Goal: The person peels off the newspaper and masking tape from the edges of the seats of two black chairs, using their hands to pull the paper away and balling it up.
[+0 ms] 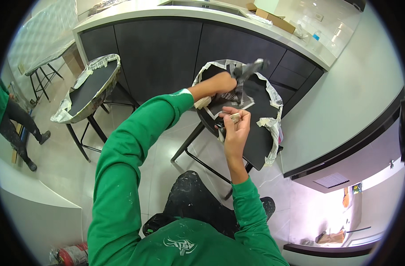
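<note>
A dark bar stool [260, 144] stands before me, its seat rim edged with strips of masking tape and printed paper [273, 126]. Over the far part of the seat, my left hand [222, 83] is closed on a crumpled dark grey sheet [244, 77], which looks like thin plastic and is smeared by motion. Nearer to me, my right hand [236, 133] pinches a wad of cream tape [234, 117]. A small black thing [220, 125] shows beside its fingers; its kind is unclear. A pale-bordered flat piece [246, 103] lies on the seat between the hands.
Another taped stool [89, 95] stands to the left. Behind is a dark cabinet with a white counter [136, 12], carrying a cardboard box [275, 20]. A person in green [14, 115] is at the far left. A red fire extinguisher [74, 255] sits lower left.
</note>
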A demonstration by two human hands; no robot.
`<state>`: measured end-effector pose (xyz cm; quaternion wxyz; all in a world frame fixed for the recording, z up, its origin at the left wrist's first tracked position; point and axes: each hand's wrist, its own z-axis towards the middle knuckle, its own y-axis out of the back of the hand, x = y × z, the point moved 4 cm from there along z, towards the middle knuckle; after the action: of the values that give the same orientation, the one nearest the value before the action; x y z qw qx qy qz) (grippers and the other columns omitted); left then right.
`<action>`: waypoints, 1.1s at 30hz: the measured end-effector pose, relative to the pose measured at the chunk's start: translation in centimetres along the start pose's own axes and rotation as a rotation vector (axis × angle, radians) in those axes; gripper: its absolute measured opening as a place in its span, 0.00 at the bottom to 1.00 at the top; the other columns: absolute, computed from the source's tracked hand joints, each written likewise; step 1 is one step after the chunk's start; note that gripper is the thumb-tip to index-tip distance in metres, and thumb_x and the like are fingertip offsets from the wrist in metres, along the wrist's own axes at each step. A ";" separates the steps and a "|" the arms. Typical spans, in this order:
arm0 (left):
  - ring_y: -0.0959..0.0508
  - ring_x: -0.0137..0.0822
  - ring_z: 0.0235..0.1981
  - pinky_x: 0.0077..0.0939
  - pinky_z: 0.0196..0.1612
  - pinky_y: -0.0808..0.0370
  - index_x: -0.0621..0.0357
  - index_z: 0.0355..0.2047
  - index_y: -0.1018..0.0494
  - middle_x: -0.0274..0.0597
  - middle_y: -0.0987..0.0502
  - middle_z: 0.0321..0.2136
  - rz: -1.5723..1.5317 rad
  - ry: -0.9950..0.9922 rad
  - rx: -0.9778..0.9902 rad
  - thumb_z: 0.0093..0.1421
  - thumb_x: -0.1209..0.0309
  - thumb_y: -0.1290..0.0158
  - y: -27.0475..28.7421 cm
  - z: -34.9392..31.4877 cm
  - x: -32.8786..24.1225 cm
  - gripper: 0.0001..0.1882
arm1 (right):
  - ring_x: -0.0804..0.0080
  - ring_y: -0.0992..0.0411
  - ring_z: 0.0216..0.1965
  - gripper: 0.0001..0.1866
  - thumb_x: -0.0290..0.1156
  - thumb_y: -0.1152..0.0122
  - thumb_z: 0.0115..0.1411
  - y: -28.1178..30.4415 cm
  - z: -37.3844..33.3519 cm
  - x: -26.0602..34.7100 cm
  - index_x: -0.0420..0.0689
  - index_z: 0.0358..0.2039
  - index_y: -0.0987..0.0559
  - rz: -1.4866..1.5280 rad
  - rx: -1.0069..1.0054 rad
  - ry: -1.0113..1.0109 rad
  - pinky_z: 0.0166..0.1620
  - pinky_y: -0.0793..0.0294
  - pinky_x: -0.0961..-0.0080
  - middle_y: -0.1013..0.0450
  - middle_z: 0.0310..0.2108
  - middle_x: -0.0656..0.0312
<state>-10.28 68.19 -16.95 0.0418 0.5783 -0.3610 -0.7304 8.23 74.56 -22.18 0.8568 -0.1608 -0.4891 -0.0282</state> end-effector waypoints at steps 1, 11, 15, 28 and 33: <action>0.21 0.40 0.29 0.36 0.32 0.28 0.69 0.31 0.21 0.51 0.20 0.28 0.188 -0.187 0.015 0.62 0.63 0.50 2.2 0.5 0.9 0.18 | 0.75 0.22 0.42 0.13 0.23 0.41 0.70 -1.2 -0.1 0.4 0.42 0.47 0.36 0.031 0.035 -0.047 0.38 0.16 0.77 0.24 0.48 0.50; 0.42 0.26 0.22 0.27 0.31 0.39 0.45 0.25 0.38 0.25 0.44 0.20 -1.426 0.041 -0.254 0.69 0.67 0.55 9.1 -15.6 3.4 0.12 | 0.78 0.22 0.36 0.14 0.24 0.38 0.69 0.2 1.2 -0.4 0.43 0.45 0.36 -0.150 -0.018 -0.160 0.32 0.15 0.77 0.22 0.40 0.57; 0.41 0.28 0.23 0.29 0.35 0.37 0.47 0.26 0.35 0.27 0.43 0.21 -1.571 -0.004 -0.304 0.69 0.65 0.55 7.4 -16.7 3.4 0.12 | 0.80 0.23 0.35 0.14 0.23 0.37 0.69 0.9 1.5 -0.1 0.42 0.44 0.36 -0.159 -0.066 -0.111 0.32 0.16 0.78 0.22 0.39 0.58; 0.20 0.59 0.39 0.49 0.46 0.22 0.68 0.42 0.23 0.54 0.22 0.37 -0.257 -0.445 -0.215 0.55 0.73 0.44 -5.3 -17.6 -6.2 0.15 | 0.68 0.23 0.53 0.18 0.36 0.47 0.76 6.2 -0.4 -8.5 0.41 0.60 0.28 0.540 -0.007 -0.264 0.57 0.22 0.71 0.22 0.51 0.57; 0.18 0.61 0.35 0.54 0.38 0.22 0.64 0.50 0.30 0.56 0.20 0.28 0.055 -0.795 0.718 0.50 0.68 0.41 -15.9 -29.5 -15.6 0.26 | 0.79 0.26 0.40 0.15 0.23 0.36 0.70 -2.1 2.4 -0.7 0.41 0.48 0.35 -0.224 0.032 -0.029 0.36 0.23 0.81 0.22 0.44 0.55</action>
<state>26.27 73.23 -15.44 -0.2795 0.2253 -0.5912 -0.7223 5.46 73.27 -21.14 0.8436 -0.0919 -0.5167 -0.1137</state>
